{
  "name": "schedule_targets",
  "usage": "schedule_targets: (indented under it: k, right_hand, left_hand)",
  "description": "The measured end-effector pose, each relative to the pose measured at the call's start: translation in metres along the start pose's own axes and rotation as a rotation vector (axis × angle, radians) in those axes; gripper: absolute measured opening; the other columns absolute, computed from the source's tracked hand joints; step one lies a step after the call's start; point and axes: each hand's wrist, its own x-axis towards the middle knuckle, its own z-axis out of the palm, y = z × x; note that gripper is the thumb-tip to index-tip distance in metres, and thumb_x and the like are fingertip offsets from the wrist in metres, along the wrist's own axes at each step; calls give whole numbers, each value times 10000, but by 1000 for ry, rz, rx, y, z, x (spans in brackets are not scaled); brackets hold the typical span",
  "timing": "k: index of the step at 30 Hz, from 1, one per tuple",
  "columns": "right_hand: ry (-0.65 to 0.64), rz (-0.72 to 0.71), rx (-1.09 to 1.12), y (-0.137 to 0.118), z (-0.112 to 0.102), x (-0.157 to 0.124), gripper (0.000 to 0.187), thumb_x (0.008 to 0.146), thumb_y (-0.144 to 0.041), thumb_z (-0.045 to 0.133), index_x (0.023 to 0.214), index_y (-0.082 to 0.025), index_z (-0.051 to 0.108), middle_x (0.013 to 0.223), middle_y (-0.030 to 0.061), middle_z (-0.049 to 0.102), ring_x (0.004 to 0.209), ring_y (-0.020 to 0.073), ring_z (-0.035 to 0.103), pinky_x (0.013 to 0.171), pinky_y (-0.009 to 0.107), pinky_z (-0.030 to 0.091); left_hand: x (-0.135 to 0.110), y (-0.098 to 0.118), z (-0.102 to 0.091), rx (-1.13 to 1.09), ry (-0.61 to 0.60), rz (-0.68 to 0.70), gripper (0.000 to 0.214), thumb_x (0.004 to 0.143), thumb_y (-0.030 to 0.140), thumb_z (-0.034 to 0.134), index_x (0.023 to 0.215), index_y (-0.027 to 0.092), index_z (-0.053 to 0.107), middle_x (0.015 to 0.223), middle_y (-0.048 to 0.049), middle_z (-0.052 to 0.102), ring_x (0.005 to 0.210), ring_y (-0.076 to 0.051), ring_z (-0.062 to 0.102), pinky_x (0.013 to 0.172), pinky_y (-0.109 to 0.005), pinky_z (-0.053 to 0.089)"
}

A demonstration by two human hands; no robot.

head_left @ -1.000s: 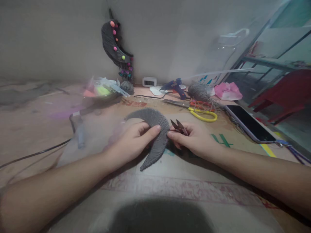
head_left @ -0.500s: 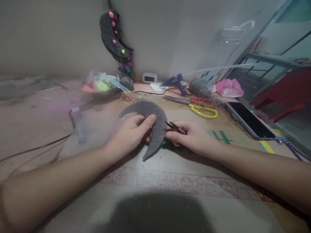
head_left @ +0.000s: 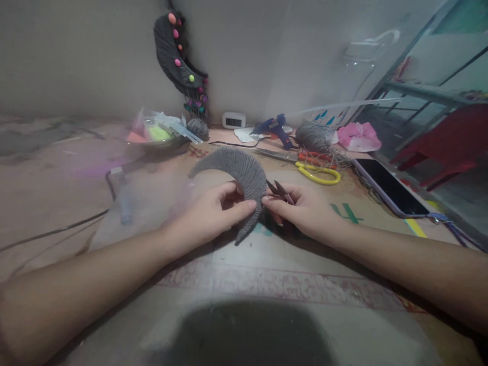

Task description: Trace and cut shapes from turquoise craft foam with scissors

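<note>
A crescent wrapped in grey yarn [head_left: 244, 170] is held up over the work surface, its lower tip pointing down. My left hand [head_left: 224, 206] grips it from the inner curve, thumb across the front and the other fingers partly hidden behind. My right hand [head_left: 295, 206] is closed around small thread snips [head_left: 280, 192], whose two dark pointed blades stick out apart towards the crescent. The thumb and fingertips of that hand pinch at the crescent's outer edge; whether a strand lies between them is too small to see.
Behind lie yellow-handled scissors [head_left: 318, 174], a blue glue gun [head_left: 280, 131], grey yarn [head_left: 314, 136] and a small white clock [head_left: 234, 120]. A phone [head_left: 391, 188] lies right, a bowl of bright pieces [head_left: 154, 137] left. A decorated crescent [head_left: 170, 51] hangs on the wall.
The crescent has turned slightly and shifted right and up. My left thumb has moved lower along it, and my right fingertips now meet its outer edge.
</note>
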Motion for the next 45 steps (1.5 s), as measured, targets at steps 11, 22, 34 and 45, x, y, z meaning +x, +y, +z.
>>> schedule_targets:
  k: [11,22,34,45]
  right_hand:
    - [-50,-37,27,2,-1,3,306,845,-470,692,873,-169,647,530,-80,471,464,83,411,446,232,308]
    - [95,-271,-146,7,-12,-1,501,980,-609,473,1086,-169,686,742,0,571,637,127,516,576,257,410]
    - [180,-749,-846,12,-27,6,352,1026,-416,510,1175,-166,708,825,75,709,768,200,622,715,319,457]
    - [139,-770,-876,10,-23,1,350,1040,-393,479,1198,-165,693,845,81,707,754,192,629,684,295,474]
  left_hand:
    - [2,-6,-3,68,75,-99,347,867,468,632,685,185,551,580,27,574,539,-118,537,508,-238,391]
    - [2,-4,-3,76,106,-110,368,902,456,599,656,199,510,563,24,566,540,-125,539,534,-256,399]
    - [3,-16,-5,18,47,-37,370,934,484,507,688,211,457,611,22,542,574,-130,496,567,-269,386]
    - [3,-14,-3,-10,12,-32,345,921,461,538,703,203,468,645,28,509,594,-123,484,557,-251,395]
